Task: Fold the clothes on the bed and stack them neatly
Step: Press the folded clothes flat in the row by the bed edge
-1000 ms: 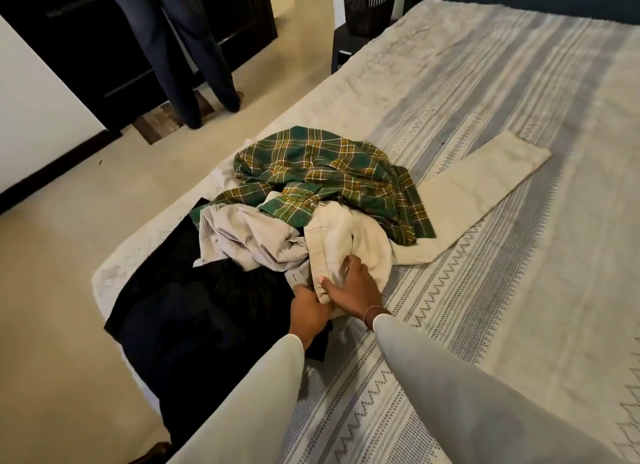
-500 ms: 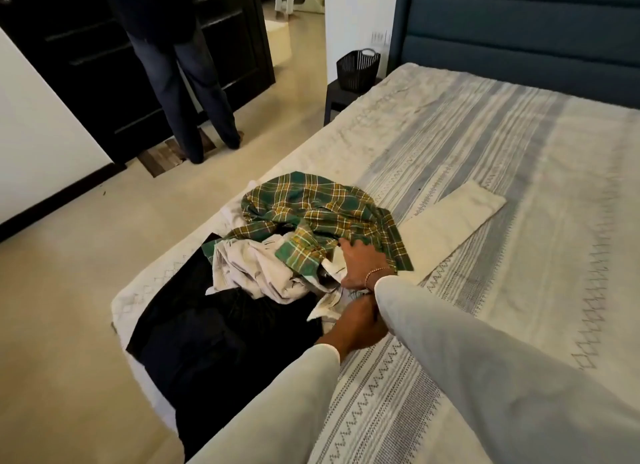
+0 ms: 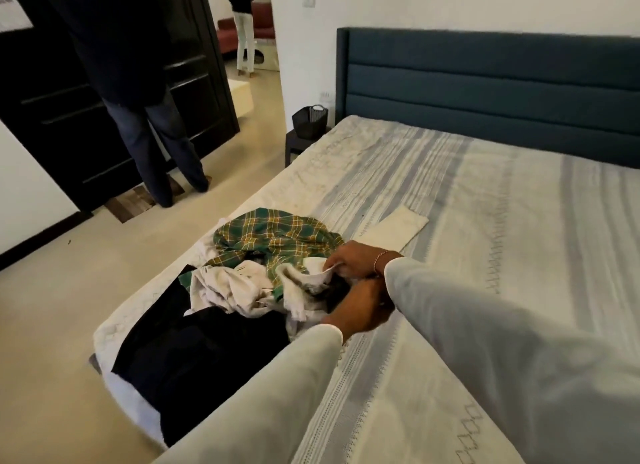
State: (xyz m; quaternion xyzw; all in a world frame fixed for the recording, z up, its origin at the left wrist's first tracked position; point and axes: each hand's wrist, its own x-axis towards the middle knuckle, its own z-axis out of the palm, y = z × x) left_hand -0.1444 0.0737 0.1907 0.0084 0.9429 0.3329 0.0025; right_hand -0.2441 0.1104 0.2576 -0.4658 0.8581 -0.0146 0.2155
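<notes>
Step in hand: pulling one garment from pile. Right hand (image 3: 356,260) pinches white cloth (image 3: 313,279) edge; left hand (image 3: 363,308) grip hidden, cannot tell. Pile sits at bed (image 3: 485,290) corner, 9 o'clock of hands. Green plaid shirt (image 3: 273,237) at 11 o'clock, untouched. Next: lift cloth free, spread flat.

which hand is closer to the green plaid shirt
Right. The right hand grips white cloth right at the edge of the green plaid shirt; the left hand sits lower, nearer the person, in the white and dark clothes.
</notes>
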